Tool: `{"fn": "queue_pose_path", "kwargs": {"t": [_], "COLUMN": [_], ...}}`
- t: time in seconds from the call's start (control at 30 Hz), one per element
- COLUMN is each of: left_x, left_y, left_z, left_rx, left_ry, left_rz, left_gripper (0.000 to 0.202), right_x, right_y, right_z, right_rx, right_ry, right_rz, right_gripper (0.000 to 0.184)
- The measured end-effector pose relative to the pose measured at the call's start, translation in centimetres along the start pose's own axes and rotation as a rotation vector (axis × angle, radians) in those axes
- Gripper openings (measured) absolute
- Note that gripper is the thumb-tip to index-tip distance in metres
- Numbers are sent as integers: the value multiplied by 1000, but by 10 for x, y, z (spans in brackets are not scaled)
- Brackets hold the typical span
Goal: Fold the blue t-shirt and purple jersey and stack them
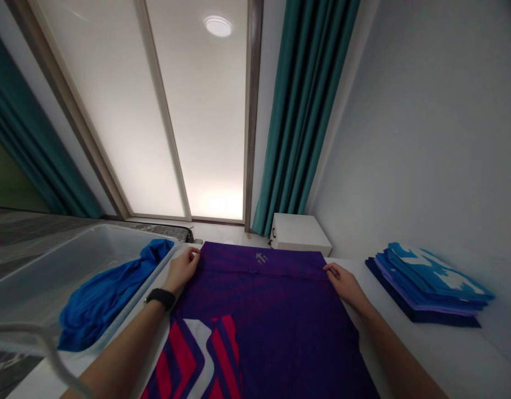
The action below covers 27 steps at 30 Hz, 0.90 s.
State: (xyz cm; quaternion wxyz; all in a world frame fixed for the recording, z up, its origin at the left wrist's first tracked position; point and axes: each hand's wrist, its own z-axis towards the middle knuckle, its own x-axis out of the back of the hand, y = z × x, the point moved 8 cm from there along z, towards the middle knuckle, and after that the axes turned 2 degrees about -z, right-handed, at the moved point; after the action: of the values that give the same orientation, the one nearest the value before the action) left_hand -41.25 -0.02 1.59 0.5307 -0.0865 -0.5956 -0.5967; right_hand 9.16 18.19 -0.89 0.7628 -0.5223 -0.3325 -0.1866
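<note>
A dark purple shirt [288,321] lies spread flat on the white table [438,360] in front of me, with a band along its far edge turned over and a small grey arrow print on it. A part with red, purple and white stripes shows at its near left. My left hand [185,270], with a black watch on the wrist, is closed on the far left corner of the shirt. At the far right corner, the fingers of my right hand [344,282] pinch the edge of the cloth.
To the left stands a clear plastic tub [26,288] with a crumpled blue garment [109,293] in it. A stack of folded clothes [433,282] lies at the right by the wall. Beyond the table are a white cabinet [300,233] and a teal curtain [307,111]. A pale curved bar [51,349] crosses the lower left.
</note>
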Motion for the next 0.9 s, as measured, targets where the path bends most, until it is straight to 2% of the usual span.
{"fn": "queue_pose_path", "kwargs": {"t": [0.2,0.37,0.43,0.53,0.67,0.9], "left_x": [-2,8,11,8,8,16], "left_y": [0,-7,-9,-8,-5,-6], "left_z": [1,7,2,-12,-28,-32], "left_rx": [-35,37,52,48,13,30], "left_ry": [-66,-23,-20,-93,-91,-23], "left_rz": [-51,-206,-183,-108,-55,-104], "left_gripper": [32,36,36,34,33,34], "right_x": [-3,8,9,6,2,12], "right_y": [2,1,-1,-3,-6,-6], "right_z": [4,1,-6,-20,-30,-32], "right_rx": [19,-21,-19,-24,-49,-56], "right_ry": [-4,-36,-64,-80,-33,75], "right_rz": [-64,-58,-95,-170,-221,-171], "right_gripper": [27,31,31,31,33,41]}}
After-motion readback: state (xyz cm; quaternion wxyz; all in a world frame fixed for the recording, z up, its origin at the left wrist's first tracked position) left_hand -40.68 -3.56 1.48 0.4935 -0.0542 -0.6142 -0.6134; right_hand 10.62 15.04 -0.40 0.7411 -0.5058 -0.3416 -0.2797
